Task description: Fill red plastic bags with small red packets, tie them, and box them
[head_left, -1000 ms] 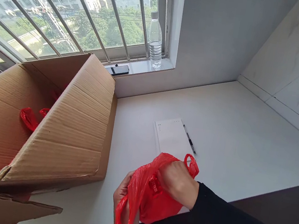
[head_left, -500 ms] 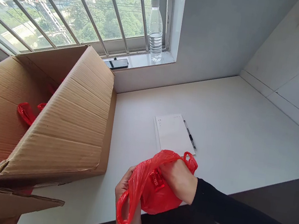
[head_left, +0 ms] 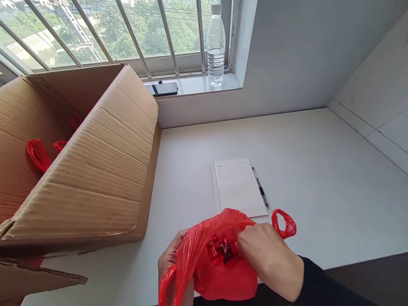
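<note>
A thin red plastic bag [head_left: 223,283] with loop handles hangs above the table's front edge, its mouth open. Wrapped around its left side is my left hand [head_left: 171,253], closed on the plastic, with one handle loop dangling over the wrist. Inside the mouth lie small candies [head_left: 226,250] in shiny red and dark red wrappers. My right hand [head_left: 269,255] reaches into the mouth from the right, fingers curled beside the candies. Its fingertips are partly hidden, so what they grip cannot be made out. The other handle loop [head_left: 285,224] stands up behind the right wrist.
A large open cardboard box [head_left: 99,158] with red plastic bags [head_left: 38,154] inside stands at left. On the white table [head_left: 320,165] lie a white notepad [head_left: 239,186] and a black pen [head_left: 260,187]. The windowsill bears a water bottle [head_left: 216,47] and a phone [head_left: 165,88].
My right hand has drawn back to the right, partly out of the bag. More candies now show in the mouth, and the right handle loop has shifted right.
</note>
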Demonstrator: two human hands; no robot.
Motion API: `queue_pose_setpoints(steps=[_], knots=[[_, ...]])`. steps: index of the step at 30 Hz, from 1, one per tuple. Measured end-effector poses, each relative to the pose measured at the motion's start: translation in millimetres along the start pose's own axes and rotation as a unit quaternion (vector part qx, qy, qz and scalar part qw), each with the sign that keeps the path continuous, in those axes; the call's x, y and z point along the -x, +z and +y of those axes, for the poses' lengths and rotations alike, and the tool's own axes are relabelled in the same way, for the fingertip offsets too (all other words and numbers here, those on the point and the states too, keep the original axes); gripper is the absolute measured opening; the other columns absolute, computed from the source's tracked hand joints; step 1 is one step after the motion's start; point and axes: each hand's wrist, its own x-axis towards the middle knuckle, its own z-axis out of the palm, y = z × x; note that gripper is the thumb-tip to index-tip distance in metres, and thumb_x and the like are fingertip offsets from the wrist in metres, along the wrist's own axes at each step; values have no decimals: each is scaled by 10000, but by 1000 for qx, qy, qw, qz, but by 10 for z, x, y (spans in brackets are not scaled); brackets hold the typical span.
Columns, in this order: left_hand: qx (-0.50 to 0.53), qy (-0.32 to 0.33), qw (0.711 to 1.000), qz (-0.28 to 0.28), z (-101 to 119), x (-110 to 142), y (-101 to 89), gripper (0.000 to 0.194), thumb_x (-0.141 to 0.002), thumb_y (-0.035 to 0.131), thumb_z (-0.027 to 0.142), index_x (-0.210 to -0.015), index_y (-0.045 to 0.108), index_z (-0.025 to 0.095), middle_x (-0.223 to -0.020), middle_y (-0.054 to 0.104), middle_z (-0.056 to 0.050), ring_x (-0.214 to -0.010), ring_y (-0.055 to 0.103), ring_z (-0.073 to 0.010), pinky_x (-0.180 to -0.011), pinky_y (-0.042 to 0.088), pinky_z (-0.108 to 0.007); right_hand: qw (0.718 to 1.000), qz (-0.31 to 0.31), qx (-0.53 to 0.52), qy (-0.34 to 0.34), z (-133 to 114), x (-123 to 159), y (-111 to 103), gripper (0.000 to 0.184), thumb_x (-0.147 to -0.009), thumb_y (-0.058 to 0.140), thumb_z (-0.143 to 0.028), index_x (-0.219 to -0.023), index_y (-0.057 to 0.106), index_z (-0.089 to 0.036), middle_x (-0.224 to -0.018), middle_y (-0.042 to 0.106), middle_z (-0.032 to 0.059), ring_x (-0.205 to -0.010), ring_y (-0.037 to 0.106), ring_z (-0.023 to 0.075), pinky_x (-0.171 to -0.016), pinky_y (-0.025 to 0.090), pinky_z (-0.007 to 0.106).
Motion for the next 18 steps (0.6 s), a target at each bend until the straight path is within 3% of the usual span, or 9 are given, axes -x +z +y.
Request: queue_pose_setpoints(steps=[4, 9, 18], knots=[[7, 10, 1000, -1, -33, 15, 36, 310, -717, 866, 356, -999, 794, 250, -970, 791, -48, -969, 723, -285, -789, 601, -319, 999, -34, -1, 14, 7, 26, -83, 282, -768, 569, 96, -812, 668, -165, -680, 701, 69, -633, 685, 237, -481, 224, 326], [9, 24, 1000, -13, -32, 23, 69, 277, -722, 863, 305, -984, 800, 242, -1003, 794, -49, -959, 727, -300, -859, 596, -364, 999, -24, -22, 16, -48, -22, -121, 304, -799, 555, 89, -904, 680, -167, -857, 747, 60, -748, 703, 199, -501, 256, 304], [1, 17, 1000, -8, -35, -12, 88, 309, -733, 860, 329, -1024, 809, 239, -921, 781, -48, -915, 726, -292, -789, 603, -345, 999, -18, -25, 28, 99, 42, 33, 328, -709, 525, 157, -727, 667, -138, -630, 684, 86, -617, 688, 253, -492, 237, 313]])
